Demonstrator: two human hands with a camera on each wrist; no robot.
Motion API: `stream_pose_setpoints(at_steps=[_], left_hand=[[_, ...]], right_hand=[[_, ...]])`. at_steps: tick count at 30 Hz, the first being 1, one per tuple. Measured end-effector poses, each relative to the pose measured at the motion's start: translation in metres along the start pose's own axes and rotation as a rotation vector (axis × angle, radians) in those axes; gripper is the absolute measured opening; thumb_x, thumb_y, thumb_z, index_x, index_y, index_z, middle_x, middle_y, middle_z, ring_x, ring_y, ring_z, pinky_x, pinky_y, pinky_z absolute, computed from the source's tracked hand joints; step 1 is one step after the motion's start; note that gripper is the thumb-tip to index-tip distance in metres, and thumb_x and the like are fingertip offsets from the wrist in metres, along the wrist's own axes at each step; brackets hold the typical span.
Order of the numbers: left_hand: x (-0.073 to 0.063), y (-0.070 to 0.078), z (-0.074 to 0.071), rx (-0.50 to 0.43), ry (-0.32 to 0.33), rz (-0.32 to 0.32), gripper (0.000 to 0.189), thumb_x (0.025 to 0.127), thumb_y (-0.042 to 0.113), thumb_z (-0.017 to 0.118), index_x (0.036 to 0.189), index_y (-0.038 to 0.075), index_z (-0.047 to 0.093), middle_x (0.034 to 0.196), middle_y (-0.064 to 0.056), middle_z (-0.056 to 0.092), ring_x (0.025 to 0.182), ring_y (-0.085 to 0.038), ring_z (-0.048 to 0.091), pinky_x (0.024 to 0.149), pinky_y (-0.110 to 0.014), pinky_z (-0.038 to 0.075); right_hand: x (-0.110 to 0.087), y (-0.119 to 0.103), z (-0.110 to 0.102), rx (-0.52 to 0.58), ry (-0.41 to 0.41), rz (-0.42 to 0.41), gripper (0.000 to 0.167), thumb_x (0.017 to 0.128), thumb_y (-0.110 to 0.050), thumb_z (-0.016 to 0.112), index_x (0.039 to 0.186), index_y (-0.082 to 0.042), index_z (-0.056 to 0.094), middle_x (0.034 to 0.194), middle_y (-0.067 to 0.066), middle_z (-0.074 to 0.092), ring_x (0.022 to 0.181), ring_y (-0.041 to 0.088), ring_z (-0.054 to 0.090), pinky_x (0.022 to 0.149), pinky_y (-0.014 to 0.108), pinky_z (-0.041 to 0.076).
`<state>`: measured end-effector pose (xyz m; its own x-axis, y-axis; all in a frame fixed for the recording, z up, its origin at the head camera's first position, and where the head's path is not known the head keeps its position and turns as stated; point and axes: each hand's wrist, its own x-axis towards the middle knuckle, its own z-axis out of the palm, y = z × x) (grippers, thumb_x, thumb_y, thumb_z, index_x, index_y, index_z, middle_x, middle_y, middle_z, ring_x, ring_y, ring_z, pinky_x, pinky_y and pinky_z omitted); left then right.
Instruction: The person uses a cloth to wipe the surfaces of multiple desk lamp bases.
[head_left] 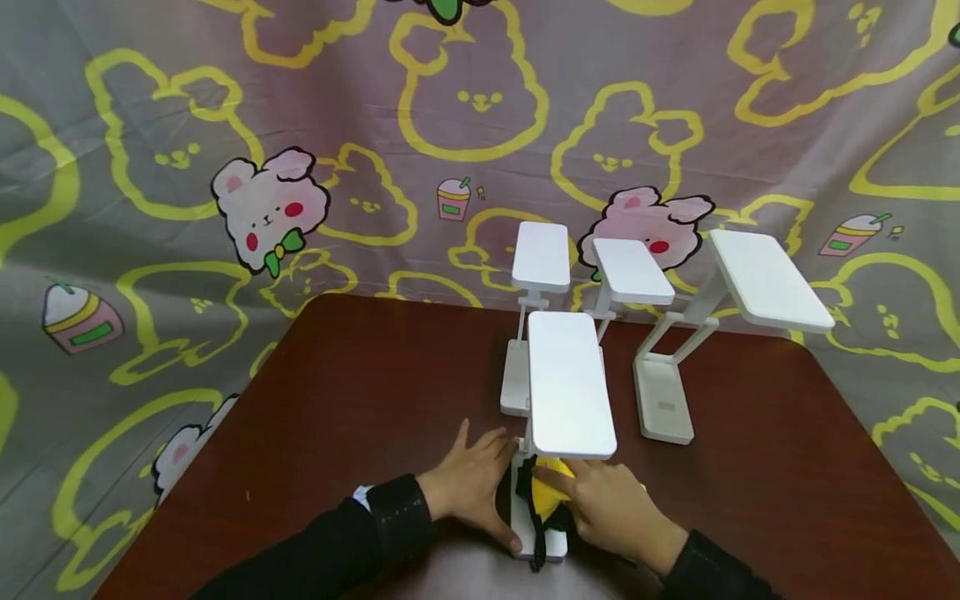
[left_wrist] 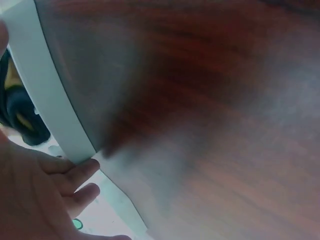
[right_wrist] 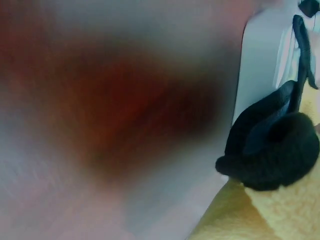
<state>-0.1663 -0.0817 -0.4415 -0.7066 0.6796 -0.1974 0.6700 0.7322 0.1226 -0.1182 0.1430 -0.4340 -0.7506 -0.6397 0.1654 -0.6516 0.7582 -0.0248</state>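
My left hand lies spread along the left side of the nearest white folding stand's base, its thumb at the near end; in the left wrist view its fingertips touch the base's edge. A fuzzy yellow cloth with black edging and a black strap lies over the base, below the stand's tilted white top panel. My right hand holds the cloth from the right, index finger laid across the yellow part. The right wrist view shows the curled black strap beside the white base; that hand's grip is hidden there.
Behind stand three similar white folding stands: one at back left, one in the middle, one at right. All are on a dark brown table. A patterned curtain hangs behind it.
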Motion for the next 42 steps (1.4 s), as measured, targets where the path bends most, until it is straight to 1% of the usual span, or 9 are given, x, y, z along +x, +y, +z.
stream_pose_setpoints(at_steps=[6,13,18,22,25,30,33,37,42], left_hand=[[0.000,0.001,-0.003,0.030,-0.011,0.028,0.136,0.052,0.084,0.074,0.154,0.007,0.028,0.158,-0.005,0.035,0.150,-0.023,0.024,0.114,-0.068,0.020],[0.000,-0.001,-0.001,0.022,-0.011,0.035,0.133,0.053,0.080,0.077,0.154,0.009,0.029,0.158,-0.004,0.036,0.150,-0.023,0.025,0.113,-0.069,0.021],[-0.002,0.001,0.001,0.025,0.000,0.047,0.132,0.052,0.078,0.078,0.154,0.009,0.030,0.158,-0.005,0.036,0.149,-0.023,0.027,0.112,-0.068,0.023],[-0.004,0.000,0.000,-0.026,-0.023,0.030,0.134,0.054,0.079,0.077,0.155,0.009,0.025,0.160,-0.005,0.031,0.151,-0.023,0.022,0.115,-0.068,0.017],[-0.004,-0.004,0.000,-0.109,-0.054,0.028,0.134,0.057,0.077,0.077,0.157,0.007,0.020,0.163,-0.009,0.023,0.153,-0.025,0.015,0.117,-0.067,0.011],[-0.003,-0.010,0.005,-0.327,-0.058,0.006,0.138,0.062,0.065,0.083,0.157,0.001,0.006,0.166,-0.016,0.005,0.154,-0.029,0.008,0.122,-0.053,0.013],[0.000,-0.010,0.011,-0.462,-0.017,0.006,0.138,0.064,0.058,0.085,0.156,-0.001,0.001,0.165,-0.020,0.002,0.153,-0.032,0.011,0.121,-0.048,0.021],[0.002,-0.006,0.017,-0.524,0.015,0.024,0.135,0.067,0.054,0.086,0.156,-0.003,0.001,0.163,-0.024,0.006,0.150,-0.037,0.018,0.119,-0.050,0.026],[0.005,-0.002,0.017,-0.538,0.028,0.013,0.135,0.065,0.054,0.087,0.157,0.002,0.002,0.164,-0.020,0.011,0.149,-0.034,0.023,0.118,-0.049,0.029]], right_hand=[[-0.004,-0.019,-0.008,-0.045,0.025,-0.156,0.051,0.076,-0.010,0.069,0.122,-0.031,0.066,0.089,-0.005,0.060,0.066,0.006,0.051,0.042,0.015,0.022],[0.024,-0.022,-0.007,-0.120,0.031,-0.100,0.045,0.080,-0.012,0.072,0.124,-0.024,0.068,0.119,0.008,0.066,0.087,0.014,0.060,0.060,0.025,0.048],[0.004,-0.030,-0.011,-0.007,-0.050,-0.131,0.044,0.081,-0.012,0.069,0.122,-0.029,0.066,0.091,-0.002,0.063,0.067,0.009,0.055,0.044,0.018,0.033],[-0.021,-0.026,-0.014,0.114,-0.107,-0.133,0.047,0.082,-0.013,0.069,0.125,-0.031,0.063,0.088,-0.007,0.059,0.065,0.000,0.046,0.044,0.015,0.030],[-0.038,-0.010,-0.017,0.217,-0.074,-0.026,0.048,0.084,-0.014,0.070,0.129,-0.030,0.062,0.095,-0.010,0.063,0.066,-0.005,0.044,0.049,0.016,0.034],[-0.034,0.019,-0.013,0.544,-0.007,0.439,0.040,0.092,-0.013,0.064,0.131,-0.017,0.060,0.089,-0.004,0.063,0.068,0.004,0.052,0.056,0.023,0.043],[-0.017,0.027,-0.007,0.800,-0.049,0.665,0.036,0.097,-0.011,0.056,0.132,-0.009,0.054,0.077,0.002,0.053,0.061,0.014,0.052,0.054,0.027,0.044],[-0.001,0.027,0.003,0.999,-0.091,0.773,0.039,0.100,-0.017,0.051,0.136,-0.003,0.049,0.076,0.007,0.052,0.057,0.017,0.052,0.050,0.029,0.044],[0.001,0.022,0.003,1.048,-0.158,0.774,0.043,0.100,-0.022,0.051,0.135,0.003,0.048,0.080,0.007,0.052,0.056,0.017,0.052,0.051,0.029,0.044]])
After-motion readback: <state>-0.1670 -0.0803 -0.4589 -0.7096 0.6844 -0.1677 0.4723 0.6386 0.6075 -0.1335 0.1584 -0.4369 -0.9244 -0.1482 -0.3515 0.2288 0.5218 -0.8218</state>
